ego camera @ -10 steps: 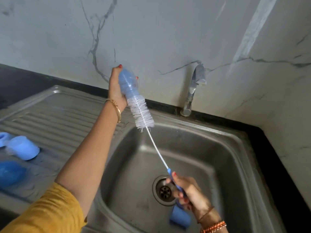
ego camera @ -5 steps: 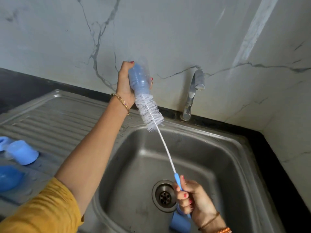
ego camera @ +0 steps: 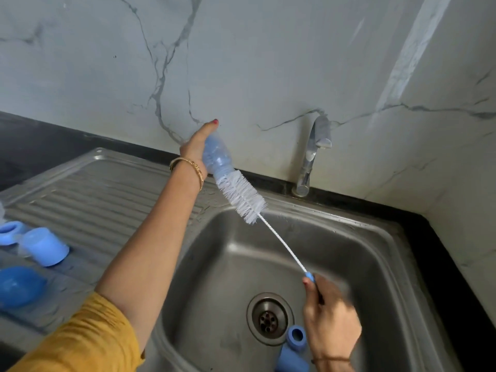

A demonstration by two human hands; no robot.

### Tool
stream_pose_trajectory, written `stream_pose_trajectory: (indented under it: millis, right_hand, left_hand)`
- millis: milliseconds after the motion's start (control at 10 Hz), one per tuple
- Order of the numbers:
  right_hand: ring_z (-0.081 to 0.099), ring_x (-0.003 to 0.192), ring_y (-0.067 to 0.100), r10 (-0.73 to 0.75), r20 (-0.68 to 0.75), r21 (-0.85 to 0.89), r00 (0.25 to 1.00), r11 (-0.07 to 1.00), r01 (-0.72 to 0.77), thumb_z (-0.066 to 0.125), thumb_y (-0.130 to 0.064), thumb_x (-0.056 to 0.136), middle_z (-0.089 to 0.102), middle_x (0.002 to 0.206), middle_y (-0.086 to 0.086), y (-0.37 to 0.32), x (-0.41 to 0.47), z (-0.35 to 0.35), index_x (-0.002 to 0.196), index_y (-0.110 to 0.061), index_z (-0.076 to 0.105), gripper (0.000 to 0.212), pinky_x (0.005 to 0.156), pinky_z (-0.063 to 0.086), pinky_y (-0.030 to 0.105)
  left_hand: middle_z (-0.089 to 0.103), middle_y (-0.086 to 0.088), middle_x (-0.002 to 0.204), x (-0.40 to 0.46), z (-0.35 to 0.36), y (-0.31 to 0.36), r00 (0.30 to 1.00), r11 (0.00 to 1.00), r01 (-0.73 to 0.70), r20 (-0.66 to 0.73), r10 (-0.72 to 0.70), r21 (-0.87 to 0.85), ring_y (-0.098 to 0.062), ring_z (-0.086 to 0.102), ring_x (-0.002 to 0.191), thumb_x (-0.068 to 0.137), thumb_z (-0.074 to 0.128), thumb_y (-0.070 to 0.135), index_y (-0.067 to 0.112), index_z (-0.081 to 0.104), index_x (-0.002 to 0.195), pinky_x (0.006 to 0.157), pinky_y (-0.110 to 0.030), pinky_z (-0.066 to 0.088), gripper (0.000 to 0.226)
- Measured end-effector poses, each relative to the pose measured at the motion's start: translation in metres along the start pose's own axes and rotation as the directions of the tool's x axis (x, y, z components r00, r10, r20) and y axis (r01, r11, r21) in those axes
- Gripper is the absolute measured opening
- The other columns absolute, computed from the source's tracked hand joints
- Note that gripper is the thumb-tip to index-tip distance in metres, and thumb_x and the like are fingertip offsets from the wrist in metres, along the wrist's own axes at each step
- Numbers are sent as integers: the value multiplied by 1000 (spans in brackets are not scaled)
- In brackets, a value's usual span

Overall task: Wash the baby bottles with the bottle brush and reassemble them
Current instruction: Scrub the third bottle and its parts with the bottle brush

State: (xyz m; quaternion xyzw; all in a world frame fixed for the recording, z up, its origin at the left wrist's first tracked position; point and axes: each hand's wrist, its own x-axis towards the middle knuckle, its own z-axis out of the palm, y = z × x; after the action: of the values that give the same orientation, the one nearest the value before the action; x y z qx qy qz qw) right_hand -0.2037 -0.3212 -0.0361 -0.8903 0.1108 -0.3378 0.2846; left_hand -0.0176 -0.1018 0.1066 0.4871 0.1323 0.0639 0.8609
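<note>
Blue parts on drainboard: a ring (ego camera: 9, 233), a cap (ego camera: 45, 247) lying on its side and a domed piece (ego camera: 18, 285) sit together at the far left of the ribbed steel drainboard (ego camera: 102, 205), well apart from the basin.
Sleeve: a mustard-yellow sleeve (ego camera: 88, 342) covers the upper part of the left arm at the lower left.
Left hand: the left hand (ego camera: 194, 150) is raised in front of the marble wall (ego camera: 241, 63), fingers wrapped round the bottle, thumb stretched up along its side; a gold bangle (ego camera: 188, 166) sits on the wrist.
Bottle: the clear blue-tinted bottle (ego camera: 217, 157) is held tilted, mouth pointing down and to the right, above the back left corner of the sink.
Brush: the white bristle head (ego camera: 241, 196) of the bottle brush is mostly outside the bottle's mouth, its tip just inside; the twisted wire stem (ego camera: 281, 244) slants down over the basin to a blue handle.
Sink: steel basin (ego camera: 362, 264) with a round drain (ego camera: 269, 318); a blue bottle part (ego camera: 294, 347) lies beside the drain, near the right wrist.
Right hand: the right hand (ego camera: 330, 318), somewhat blurred, is curled round the brush handle, low over the basin.
Tap: a chrome tap (ego camera: 312, 157) stands on the dark counter (ego camera: 442, 251) behind the sink, no water showing.
</note>
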Motion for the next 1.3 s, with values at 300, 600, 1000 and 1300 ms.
stream_pose_trajectory:
  millis: [300, 600, 1000, 1300]
  right_hand:
    - [18, 28, 1, 71, 990, 106, 124, 218, -970, 68, -39, 76, 28, 39, -4, 0, 12, -15, 59, -8, 55, 38, 31, 12, 5]
    - [50, 31, 30, -9, 255, -111, 967, 993, 39, 57, -35, 82, 50, 36, 5, 16, 7, -13, 60, -13, 57, 31, 29, 34, 27]
    - [21, 28, -1, 24, 968, 241, 249, 186, -953, 74, -43, 67, 34, 41, -5, -10, 18, -17, 63, -9, 62, 36, 32, 14, 6]
    - [56, 49, 28, 249, 501, 235, 829, 883, -407, 69, -24, 77, 62, 54, 6, 2, 10, -15, 72, -8, 69, 17, 44, 40, 24]
  left_hand:
    - [54, -3, 73, -12, 19, -12, 964, 927, 72, 265, 30, -368, -15, 55, 59, 87, 52, 34, 13, 51, 83, 55, -23, 48, 21]
    - [58, -5, 101, 6, -8, -26, 998, 998, 56, -28, -56, -7, -16, 58, 81, 86, 63, 29, 14, 51, 106, 77, -35, 53, 27]
    - [53, -2, 76, 8, -1, -17, 989, 975, -41, 127, 70, -219, -17, 53, 70, 90, 47, 33, 16, 54, 80, 62, -25, 47, 21]
    - [63, -5, 86, 5, 6, -21, 991, 988, -131, -37, 128, -86, -23, 63, 78, 61, 72, 38, 14, 60, 88, 68, -33, 54, 38]
